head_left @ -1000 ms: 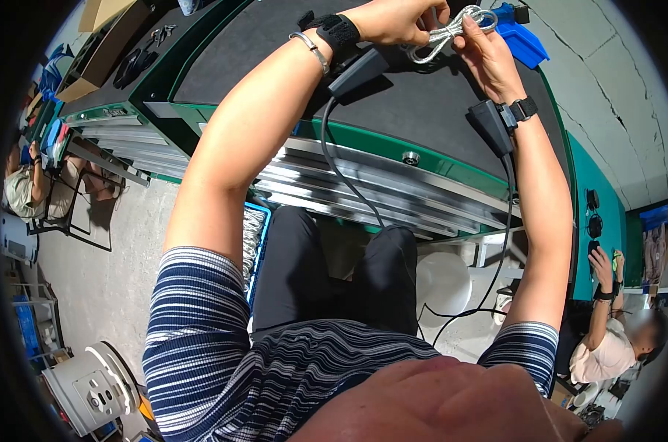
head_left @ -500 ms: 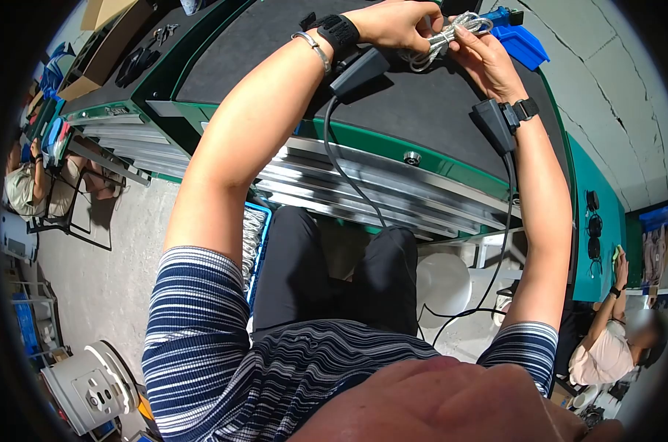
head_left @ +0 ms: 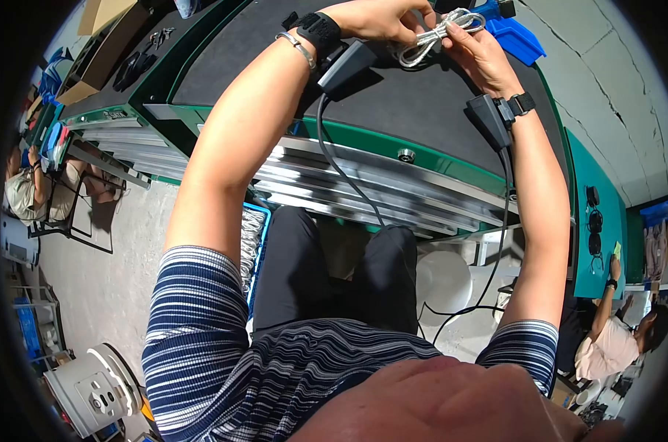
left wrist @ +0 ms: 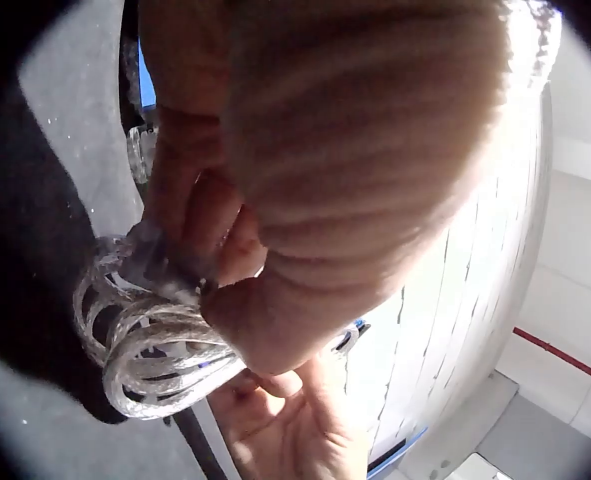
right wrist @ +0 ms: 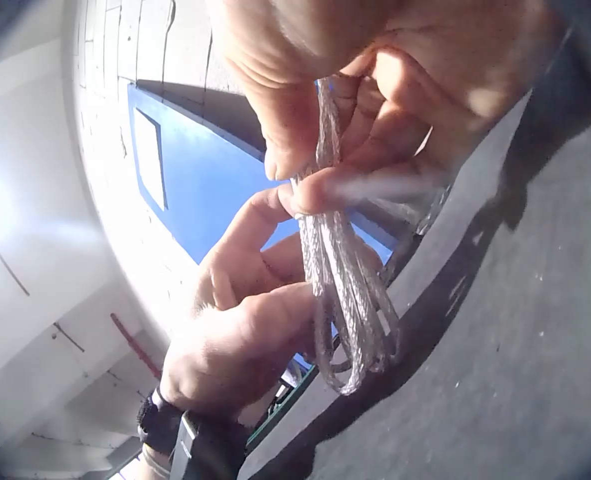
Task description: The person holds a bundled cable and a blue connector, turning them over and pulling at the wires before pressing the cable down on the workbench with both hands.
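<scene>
A silvery braided cable (head_left: pixel 421 48), wound into a bundle of loops and cinched at its middle, is held over the dark mat near the far edge of the cabinet top. My right hand (head_left: pixel 489 65) pinches the bundle between thumb and fingers, with loops hanging below the grip in the right wrist view. On the other side, my left hand (head_left: pixel 382 20) grips the cable, its thumb against the loops (right wrist: pixel 348 320). A dark connector-like piece (left wrist: pixel 161 268) shows beside the left fingers in the left wrist view. The left fingertips are partly hidden behind the hand there.
A blue plastic bin (head_left: pixel 517 40) stands past the right hand. Black wrist-camera cords (head_left: pixel 343 171) hang over the green cabinet's front edge. A blue crate of similar cables (head_left: pixel 251 243) sits by my left leg. Another person (head_left: pixel 606 346) works at the teal table at right.
Both hands and the bundle shift slightly left. The bundle tilts as the hands work on it, and its loops show more openly now than half a second ago.
</scene>
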Demonstrator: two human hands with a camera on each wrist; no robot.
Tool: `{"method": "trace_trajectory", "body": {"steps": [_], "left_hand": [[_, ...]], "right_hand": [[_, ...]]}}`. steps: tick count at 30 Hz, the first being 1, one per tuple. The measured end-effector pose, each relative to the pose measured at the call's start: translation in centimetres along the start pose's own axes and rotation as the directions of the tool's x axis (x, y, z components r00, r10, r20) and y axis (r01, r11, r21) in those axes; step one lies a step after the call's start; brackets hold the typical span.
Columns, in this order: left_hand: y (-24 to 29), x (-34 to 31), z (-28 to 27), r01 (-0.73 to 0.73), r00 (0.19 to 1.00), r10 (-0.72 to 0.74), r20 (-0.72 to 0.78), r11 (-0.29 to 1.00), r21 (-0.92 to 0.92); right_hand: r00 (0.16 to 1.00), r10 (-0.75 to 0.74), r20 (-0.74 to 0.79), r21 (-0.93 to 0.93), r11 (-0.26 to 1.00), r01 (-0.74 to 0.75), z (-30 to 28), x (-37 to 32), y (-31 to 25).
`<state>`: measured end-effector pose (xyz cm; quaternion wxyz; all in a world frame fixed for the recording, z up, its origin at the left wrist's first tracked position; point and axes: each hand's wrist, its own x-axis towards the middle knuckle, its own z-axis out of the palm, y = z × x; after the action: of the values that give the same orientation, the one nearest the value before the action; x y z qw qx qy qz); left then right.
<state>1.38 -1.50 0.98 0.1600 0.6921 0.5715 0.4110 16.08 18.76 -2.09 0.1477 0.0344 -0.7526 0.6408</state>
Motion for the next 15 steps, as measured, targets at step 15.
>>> {"method": "trace_trajectory", "body": {"steps": [15], "left_hand": [[0.8, 0.0, -0.4, 0.072, 0.997, -0.075, 0.017, 0.990, 0.125]], "right_hand": [[1.000, -0.026, -0.007, -0.013, 1.000, 0.026, 0.0, 0.0, 0.1]]}}
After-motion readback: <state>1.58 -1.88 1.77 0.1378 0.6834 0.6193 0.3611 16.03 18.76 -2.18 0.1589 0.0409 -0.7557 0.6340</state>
